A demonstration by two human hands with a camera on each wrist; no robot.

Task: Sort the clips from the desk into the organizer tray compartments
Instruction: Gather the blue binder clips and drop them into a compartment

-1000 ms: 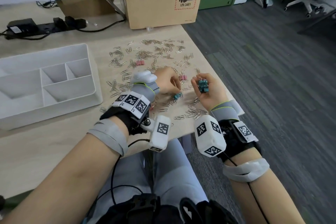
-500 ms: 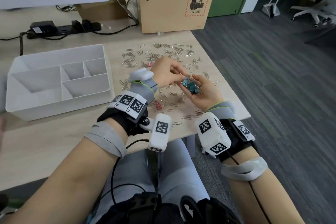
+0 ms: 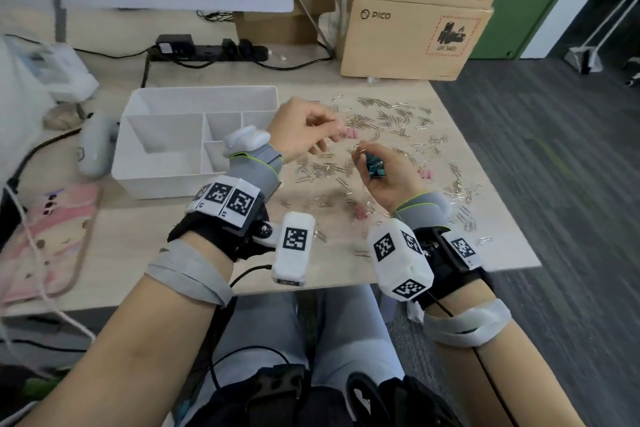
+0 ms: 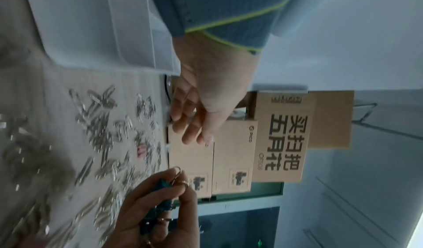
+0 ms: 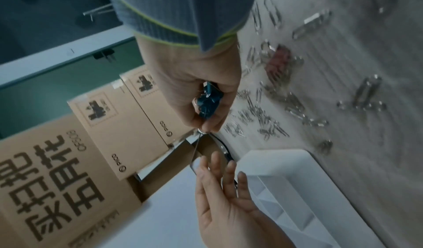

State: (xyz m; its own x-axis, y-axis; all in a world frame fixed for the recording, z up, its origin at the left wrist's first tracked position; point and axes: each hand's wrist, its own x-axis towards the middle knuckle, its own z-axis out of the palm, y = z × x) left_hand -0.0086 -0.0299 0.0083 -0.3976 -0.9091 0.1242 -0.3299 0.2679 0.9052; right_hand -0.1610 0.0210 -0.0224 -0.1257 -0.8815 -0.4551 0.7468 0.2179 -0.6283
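A small bunch of teal binder clips (image 3: 375, 165) was gripped in the curled fingers of the right hand (image 3: 388, 177), above the wooden desk (image 3: 460, 156) strewn with silver paper clips (image 3: 388, 118). The left hand (image 3: 304, 130) was held loosely spread, nothing in it, beside the white plastic organizer tray (image 3: 166, 184).

My head cam looks down at desk (image 3: 180, 250) | wrist cams close, sideways, blurry; all seemingly share tray (image 3: 166, 180)
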